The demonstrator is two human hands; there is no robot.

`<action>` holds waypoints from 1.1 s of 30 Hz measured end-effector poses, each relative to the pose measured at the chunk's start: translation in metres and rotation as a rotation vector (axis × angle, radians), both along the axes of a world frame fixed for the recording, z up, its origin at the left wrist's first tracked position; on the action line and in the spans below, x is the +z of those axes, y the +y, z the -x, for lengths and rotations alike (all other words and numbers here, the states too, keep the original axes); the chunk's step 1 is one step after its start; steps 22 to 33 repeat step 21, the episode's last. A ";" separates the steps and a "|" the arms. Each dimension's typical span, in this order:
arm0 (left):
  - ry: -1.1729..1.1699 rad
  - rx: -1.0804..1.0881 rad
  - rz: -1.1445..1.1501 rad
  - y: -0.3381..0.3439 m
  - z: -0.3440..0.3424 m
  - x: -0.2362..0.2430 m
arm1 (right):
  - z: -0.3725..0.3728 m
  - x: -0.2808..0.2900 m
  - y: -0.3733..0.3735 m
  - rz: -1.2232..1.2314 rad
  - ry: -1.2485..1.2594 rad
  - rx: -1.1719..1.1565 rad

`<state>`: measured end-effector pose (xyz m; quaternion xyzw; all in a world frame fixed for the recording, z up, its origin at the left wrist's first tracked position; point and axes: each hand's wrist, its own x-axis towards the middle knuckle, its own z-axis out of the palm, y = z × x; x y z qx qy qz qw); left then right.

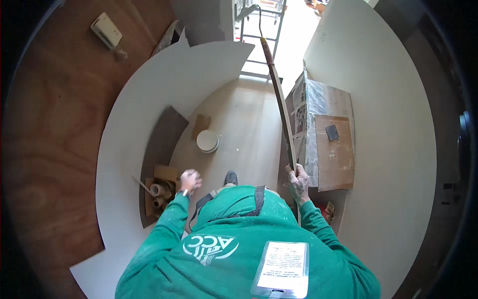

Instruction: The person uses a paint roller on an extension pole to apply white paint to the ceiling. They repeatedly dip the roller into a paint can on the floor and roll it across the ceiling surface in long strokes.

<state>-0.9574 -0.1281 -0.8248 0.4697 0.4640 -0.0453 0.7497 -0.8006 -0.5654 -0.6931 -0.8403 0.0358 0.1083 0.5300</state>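
Observation:
My right hand (298,183), dusted with white, is closed around the lower part of a long-handled paint roller (280,97). Its wooden pole rises away from me, tilted slightly left, to a yellow grip and bent wire frame. The roller head (247,12) is up by the wall end beside the doorway; whether it touches is unclear. My left hand (190,181) hangs free at the left, slightly blurred, its fingers loosely apart with nothing visible in them. It is nearest to a cardboard box (164,173) holding several rolls.
A white bucket (207,141) stands on the floor beside a piece of cardboard (200,126). To the right is a plastic-wrapped stack (318,97) with a cardboard sheet (332,167) and a dark block (332,132) on it. A metal ladder (259,62) stands in the bright doorway.

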 end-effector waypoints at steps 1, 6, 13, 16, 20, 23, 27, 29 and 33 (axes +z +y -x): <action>0.029 0.050 -0.012 0.016 0.025 -0.017 | -0.016 0.005 0.010 0.016 -0.019 -0.008; 0.430 0.000 -0.078 0.096 0.117 -0.084 | -0.081 0.012 0.042 -0.005 -0.051 -0.076; 0.522 0.102 0.016 0.065 0.048 -0.072 | -0.229 -0.010 0.058 0.064 -0.213 -0.008; 0.442 0.125 0.003 0.050 -0.011 -0.069 | -0.308 0.005 0.073 0.152 -0.194 0.003; 0.398 0.122 -0.023 0.033 -0.099 -0.053 | -0.428 -0.023 0.079 0.158 -0.102 -0.001; 0.407 0.115 -0.022 0.027 -0.117 -0.047 | -0.450 -0.005 0.090 0.178 -0.073 0.010; 0.407 0.115 -0.022 0.027 -0.117 -0.047 | -0.450 -0.005 0.090 0.178 -0.073 0.010; 0.407 0.115 -0.022 0.027 -0.117 -0.047 | -0.450 -0.005 0.090 0.178 -0.073 0.010; 0.407 0.115 -0.022 0.027 -0.117 -0.047 | -0.450 -0.005 0.090 0.178 -0.073 0.010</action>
